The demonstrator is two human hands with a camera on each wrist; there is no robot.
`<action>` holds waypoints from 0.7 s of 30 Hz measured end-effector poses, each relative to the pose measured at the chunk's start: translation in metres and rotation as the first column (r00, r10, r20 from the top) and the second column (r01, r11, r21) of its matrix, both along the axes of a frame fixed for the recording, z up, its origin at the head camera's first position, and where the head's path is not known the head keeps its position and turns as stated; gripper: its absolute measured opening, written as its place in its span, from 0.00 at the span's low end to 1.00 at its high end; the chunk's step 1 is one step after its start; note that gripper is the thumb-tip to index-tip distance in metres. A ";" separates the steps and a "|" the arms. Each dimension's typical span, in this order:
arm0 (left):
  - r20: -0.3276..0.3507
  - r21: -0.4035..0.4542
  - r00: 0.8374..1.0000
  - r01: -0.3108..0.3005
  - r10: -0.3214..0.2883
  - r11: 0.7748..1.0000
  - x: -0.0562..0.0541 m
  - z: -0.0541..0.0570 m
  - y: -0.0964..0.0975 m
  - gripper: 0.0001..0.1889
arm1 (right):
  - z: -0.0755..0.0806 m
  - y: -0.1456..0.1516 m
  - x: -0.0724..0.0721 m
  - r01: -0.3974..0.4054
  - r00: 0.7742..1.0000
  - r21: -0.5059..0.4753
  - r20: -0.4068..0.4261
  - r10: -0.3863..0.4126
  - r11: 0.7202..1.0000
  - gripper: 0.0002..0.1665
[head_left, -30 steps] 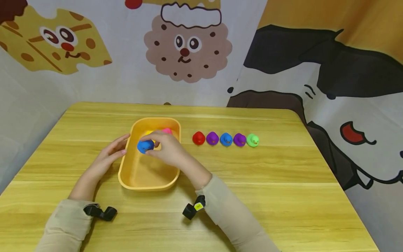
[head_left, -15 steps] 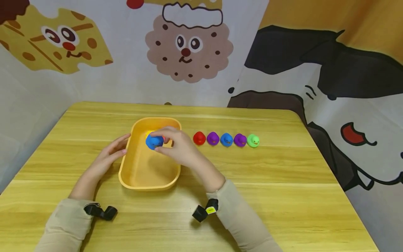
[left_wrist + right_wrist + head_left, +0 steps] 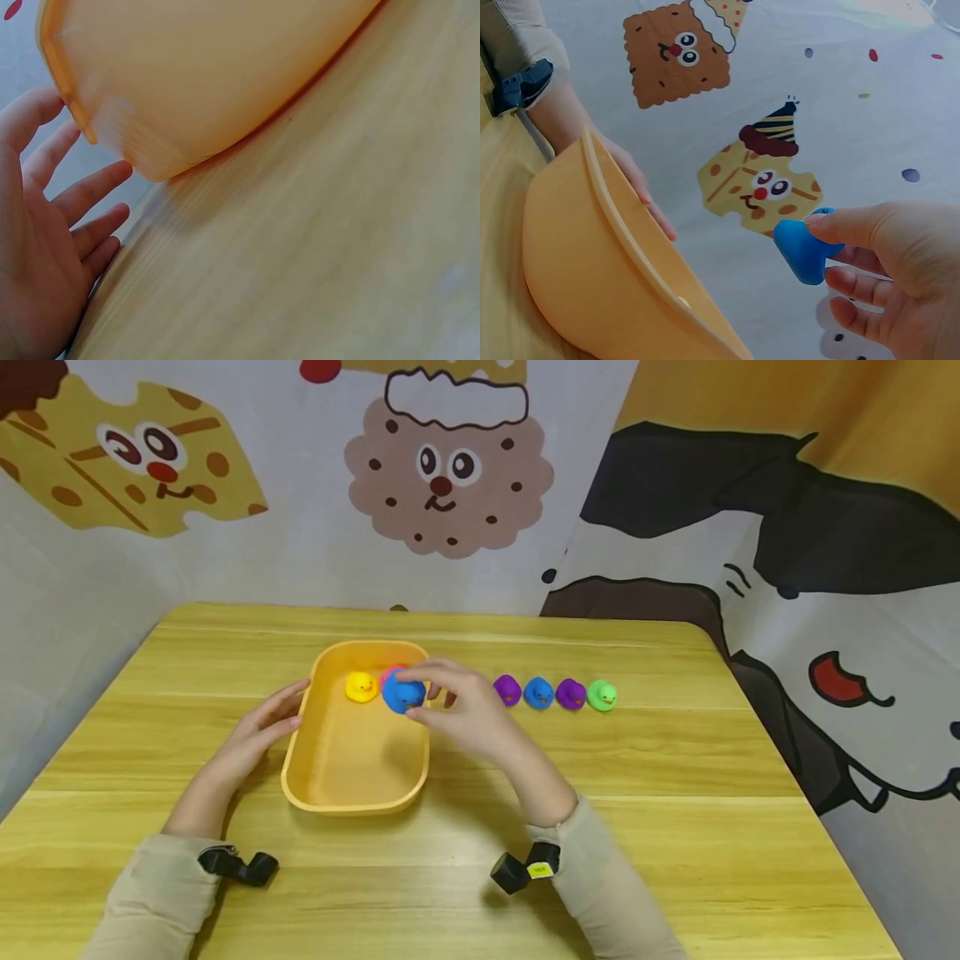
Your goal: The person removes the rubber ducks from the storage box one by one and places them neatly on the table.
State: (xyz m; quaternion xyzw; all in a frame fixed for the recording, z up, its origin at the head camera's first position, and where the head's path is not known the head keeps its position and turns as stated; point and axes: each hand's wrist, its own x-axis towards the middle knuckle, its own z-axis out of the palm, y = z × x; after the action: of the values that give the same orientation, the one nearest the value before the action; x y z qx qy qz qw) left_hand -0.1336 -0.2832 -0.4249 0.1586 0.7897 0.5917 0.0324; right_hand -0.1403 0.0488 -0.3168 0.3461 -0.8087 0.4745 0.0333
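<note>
Between thumb and fingers, my right hand [image 3: 472,706] pinches a blue rubber duck [image 3: 403,692], held up over the right side of a yellow-orange plastic bin [image 3: 294,777]. The right wrist view also shows this blue duck [image 3: 802,247] raised above the bin's rim [image 3: 615,206]. Inside the bin sit a yellow duck [image 3: 362,687] and a pink duck [image 3: 388,674], the pink one partly covered by the blue duck. My left hand [image 3: 251,735] touches the bin's left rim with loosely extended fingers, also visible in the left wrist view beside the bin's wall [image 3: 187,82].
Right of the bin stands a row of ducks: purple [image 3: 507,691], blue [image 3: 538,693], purple [image 3: 572,694] and light green [image 3: 602,695]. The right hand covers the row's left end. The wooden table [image 3: 637,860] meets a printed cloth [image 3: 285,568] at the back.
My right hand has carried the blue duck rightward across the bin, uncovering the yellow duck. It now hides the red duck at the row's left end. The left hand has stayed put.
</note>
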 end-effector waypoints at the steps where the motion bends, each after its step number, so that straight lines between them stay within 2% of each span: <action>1: 0.001 -0.001 1.000 0.000 0.000 1.000 0.000 0.000 0.000 0.28 | 0.000 0.003 0.000 0.008 1.000 -0.002 -0.005 -0.008 1.000 0.21; 15: 0.002 0.008 1.000 0.001 -0.001 1.000 0.002 0.001 0.000 0.28 | 0.002 0.047 0.000 0.109 0.994 -0.035 0.010 -0.109 0.993 0.21; 21: 0.008 0.008 1.000 -0.002 0.002 1.000 0.002 0.001 0.000 0.28 | 0.001 0.067 -0.001 0.153 0.988 -0.016 0.023 -0.153 0.988 0.21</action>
State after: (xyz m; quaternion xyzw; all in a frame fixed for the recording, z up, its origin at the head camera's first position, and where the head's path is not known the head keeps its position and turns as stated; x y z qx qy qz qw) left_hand -0.1312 -0.2834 -0.4242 0.1557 0.7873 0.5957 0.0341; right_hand -0.1408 0.1160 -0.3157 0.2775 -0.8288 0.4816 0.0639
